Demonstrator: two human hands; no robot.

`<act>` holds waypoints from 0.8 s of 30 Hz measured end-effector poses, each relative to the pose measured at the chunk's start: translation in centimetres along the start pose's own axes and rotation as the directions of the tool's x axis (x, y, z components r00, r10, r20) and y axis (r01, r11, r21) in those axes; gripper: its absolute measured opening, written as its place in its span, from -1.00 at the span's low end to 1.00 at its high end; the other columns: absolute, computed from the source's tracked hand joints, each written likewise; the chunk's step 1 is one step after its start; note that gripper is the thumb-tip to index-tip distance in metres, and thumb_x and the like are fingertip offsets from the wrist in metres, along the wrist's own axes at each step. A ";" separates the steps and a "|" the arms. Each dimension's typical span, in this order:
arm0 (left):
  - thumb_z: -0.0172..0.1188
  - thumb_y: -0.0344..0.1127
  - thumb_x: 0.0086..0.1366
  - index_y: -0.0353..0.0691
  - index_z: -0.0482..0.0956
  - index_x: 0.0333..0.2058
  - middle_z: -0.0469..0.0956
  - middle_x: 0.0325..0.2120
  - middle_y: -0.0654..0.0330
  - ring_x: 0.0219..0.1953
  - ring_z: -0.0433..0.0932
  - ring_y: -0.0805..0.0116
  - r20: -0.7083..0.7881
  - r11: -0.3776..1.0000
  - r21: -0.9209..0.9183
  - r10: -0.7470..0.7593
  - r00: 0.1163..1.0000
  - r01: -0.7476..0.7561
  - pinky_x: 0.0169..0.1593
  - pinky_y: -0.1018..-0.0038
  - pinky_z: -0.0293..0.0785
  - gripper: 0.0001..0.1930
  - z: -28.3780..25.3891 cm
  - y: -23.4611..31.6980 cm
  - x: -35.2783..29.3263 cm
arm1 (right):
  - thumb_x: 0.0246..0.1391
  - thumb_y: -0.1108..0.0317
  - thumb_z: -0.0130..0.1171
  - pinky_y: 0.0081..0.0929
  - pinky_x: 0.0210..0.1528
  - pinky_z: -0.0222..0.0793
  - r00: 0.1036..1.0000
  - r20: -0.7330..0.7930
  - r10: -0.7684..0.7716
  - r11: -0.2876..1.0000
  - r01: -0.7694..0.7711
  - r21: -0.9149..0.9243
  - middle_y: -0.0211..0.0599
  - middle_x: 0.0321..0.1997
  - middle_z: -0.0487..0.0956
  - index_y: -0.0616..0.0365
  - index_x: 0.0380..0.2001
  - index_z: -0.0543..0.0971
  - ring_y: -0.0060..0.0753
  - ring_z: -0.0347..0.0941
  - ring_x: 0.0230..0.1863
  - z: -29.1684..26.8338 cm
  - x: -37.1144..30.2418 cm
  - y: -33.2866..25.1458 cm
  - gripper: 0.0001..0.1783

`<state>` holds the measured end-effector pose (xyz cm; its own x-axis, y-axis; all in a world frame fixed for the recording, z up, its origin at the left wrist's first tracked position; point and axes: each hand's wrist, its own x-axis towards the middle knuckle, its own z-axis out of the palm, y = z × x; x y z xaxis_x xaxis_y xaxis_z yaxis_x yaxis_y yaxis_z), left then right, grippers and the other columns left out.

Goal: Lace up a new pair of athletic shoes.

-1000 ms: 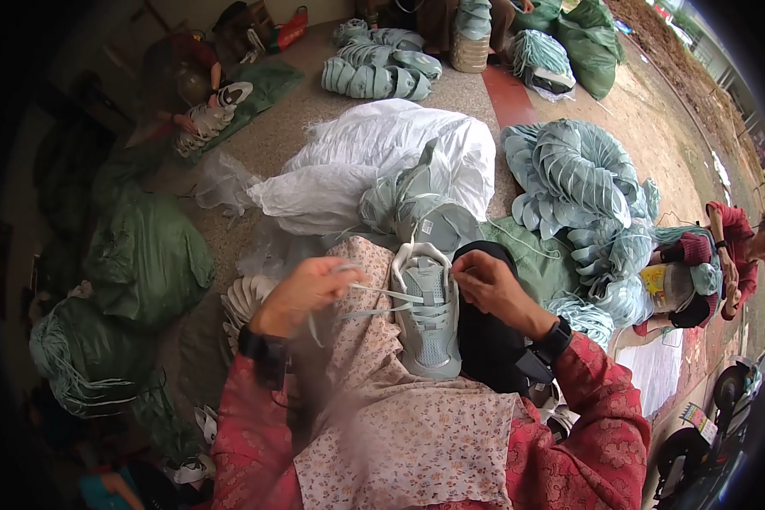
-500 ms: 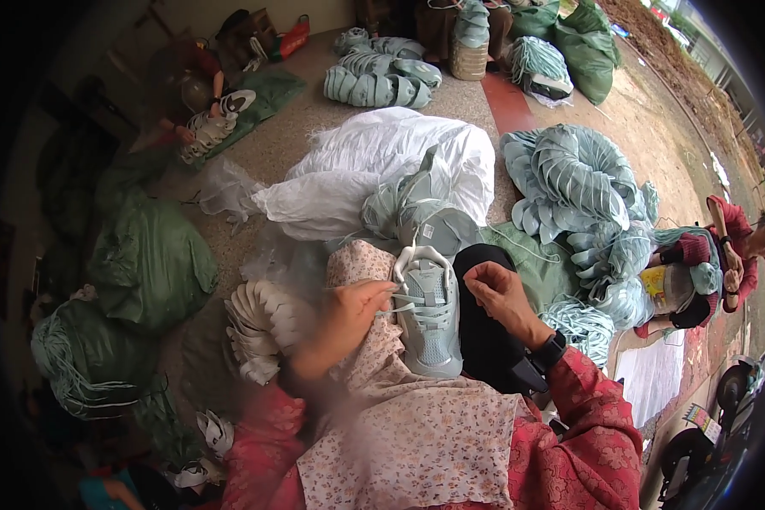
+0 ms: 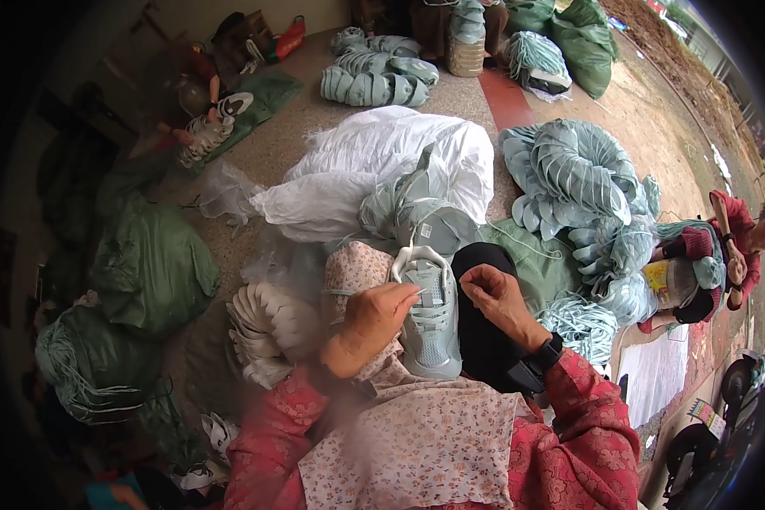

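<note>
A pale blue-grey sneaker upper rests upright between my knees, its light blue lace threaded across the front and its padded collar facing away from me. My left hand is closed in a pinch over the left side of the tongue, holding the shoelace, part of which trails left across my flowered knee. To the right of the upper, my right hand hovers over my dark trouser leg, thumb and fingertips together. Whatever may be between those fingertips is too small to make out.
Several sneaker uppers lie just beyond my knees, before a white sack. Coiled blue-grey uppers and a lace bundle lie right; cream uppers and a green sack lie left. Other people sit working nearby.
My left hand has moved right, from the upper's left edge to over the tongue, drawing the lace with it. My right hand stays nearly where it was.
</note>
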<state>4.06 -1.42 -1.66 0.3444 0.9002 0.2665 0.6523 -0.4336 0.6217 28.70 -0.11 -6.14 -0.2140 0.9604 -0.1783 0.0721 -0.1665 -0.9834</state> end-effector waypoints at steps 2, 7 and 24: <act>0.30 -0.39 0.19 -0.21 0.64 -0.31 0.63 -0.43 0.12 -0.38 0.64 0.10 -0.012 0.999 -0.029 -0.025 1.000 0.024 -0.35 0.36 0.52 -0.90 0.1 -0.1 -0.3 | 0.19 0.50 0.13 -0.72 -0.42 0.28 0.999 0.016 0.029 0.999 -0.030 0.024 -0.56 -0.42 0.51 0.21 -0.21 0.54 -0.76 0.34 -0.46 -0.1 -0.1 -0.2 -0.89; 0.29 -0.35 0.18 -0.18 0.60 -0.40 0.54 -0.40 0.18 -0.37 0.59 0.07 0.077 0.994 0.079 -0.084 0.994 0.077 -0.35 0.28 0.48 -0.93 -1.2 1.1 0.1 | 0.18 0.51 0.14 -0.73 -0.42 0.27 0.999 0.022 0.036 0.999 -0.037 0.024 -0.57 -0.42 0.50 0.21 -0.21 0.54 -0.76 0.34 -0.46 -0.4 0.0 0.3 -0.89; 0.31 -0.39 0.15 -0.32 0.65 -0.39 0.52 -0.45 0.20 -0.35 0.52 0.44 0.196 0.866 -0.369 -0.284 0.939 0.339 -0.30 0.50 0.43 -0.88 0.4 -1.4 0.1 | 0.24 0.21 0.19 -0.74 -0.65 0.24 0.969 0.156 0.190 0.982 -0.189 -0.024 -0.54 -0.49 0.45 0.13 -0.25 0.46 -0.76 0.34 -0.59 2.2 -0.8 -3.7 -0.77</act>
<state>3.42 -0.76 -2.76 0.2706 0.9601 -0.0706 0.4324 -0.0557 0.9000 26.43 -0.72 -2.43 -0.3455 0.8646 -0.3649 0.1345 -0.3392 -0.9311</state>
